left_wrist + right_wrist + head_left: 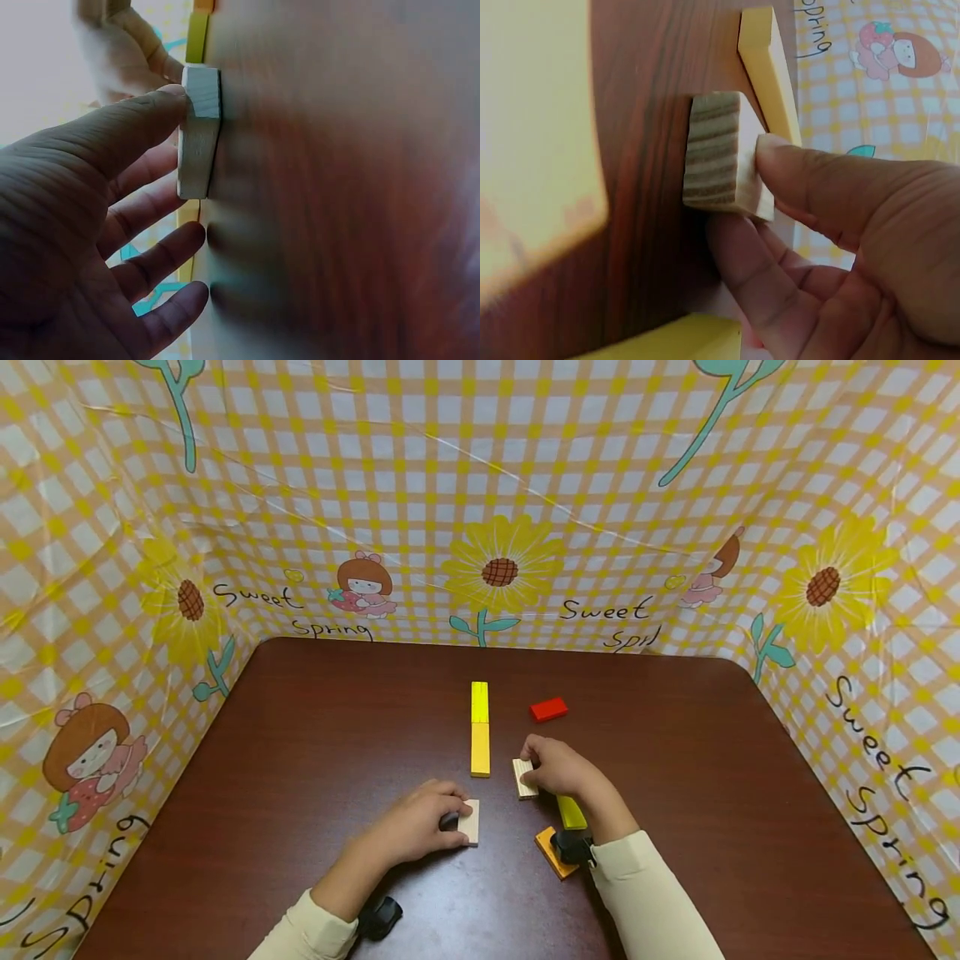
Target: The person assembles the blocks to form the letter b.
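My left hand (420,822) pinches a plain pale wooden block (470,823) that lies on the dark table. In the left wrist view, its thumb presses one end of that block (199,142), with two fingers lower down spread apart from it. Farther right, my right hand (561,768) holds a second plain wooden block (523,780) between thumb and fingers. The right wrist view shows the striped grain on this block's end (712,154). Two yellow blocks, a brighter one (480,702) and a deeper one (480,750), lie end to end in a line beyond the hands.
A red block (549,709) lies at the back, right of the yellow line. Under the right forearm are a yellow-green block (572,813) and an orange block (551,852). Patterned cloth (498,485) walls the brown table (337,718) at the back and sides.
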{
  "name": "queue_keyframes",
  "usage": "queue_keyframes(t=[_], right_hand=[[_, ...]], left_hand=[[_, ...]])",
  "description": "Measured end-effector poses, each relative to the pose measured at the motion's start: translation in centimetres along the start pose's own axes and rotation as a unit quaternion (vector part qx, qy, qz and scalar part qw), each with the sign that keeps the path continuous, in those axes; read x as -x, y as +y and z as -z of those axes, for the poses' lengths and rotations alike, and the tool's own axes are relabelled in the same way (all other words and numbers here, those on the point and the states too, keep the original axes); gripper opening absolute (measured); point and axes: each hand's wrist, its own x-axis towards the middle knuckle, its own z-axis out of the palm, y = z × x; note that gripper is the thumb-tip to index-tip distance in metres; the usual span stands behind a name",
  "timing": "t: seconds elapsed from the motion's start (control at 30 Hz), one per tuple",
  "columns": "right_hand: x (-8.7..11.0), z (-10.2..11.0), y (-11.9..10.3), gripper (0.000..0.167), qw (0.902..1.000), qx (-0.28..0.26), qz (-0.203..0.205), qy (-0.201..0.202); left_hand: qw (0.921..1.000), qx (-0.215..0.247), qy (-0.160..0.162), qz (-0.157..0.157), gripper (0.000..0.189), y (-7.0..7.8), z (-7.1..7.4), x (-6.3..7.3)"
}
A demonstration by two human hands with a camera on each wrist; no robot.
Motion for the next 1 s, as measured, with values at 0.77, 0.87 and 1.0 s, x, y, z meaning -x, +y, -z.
queue_keyframes(t=[0.77,0.87,1.0], right_hand=[[2.1,-3.4,-1.4,0.018,0.9965,-0.04,-0.021,0.07],[2.3,-3.7,-1.3,0.017,0.9953,-0.04,-0.018,0.086],[2.6,-4.2,-1.2,0.02,0.9932,-0.043,-0.009,0.107]], left_hand=[[0.9993,0.028,0.026,-0.007,0.035,1.9,-1.4,1.8],[0.9987,0.043,0.027,-0.012,0.034,1.8,-1.5,1.7],[0.9965,0.077,0.028,-0.018,0.032,1.8,-1.6,1.7]])
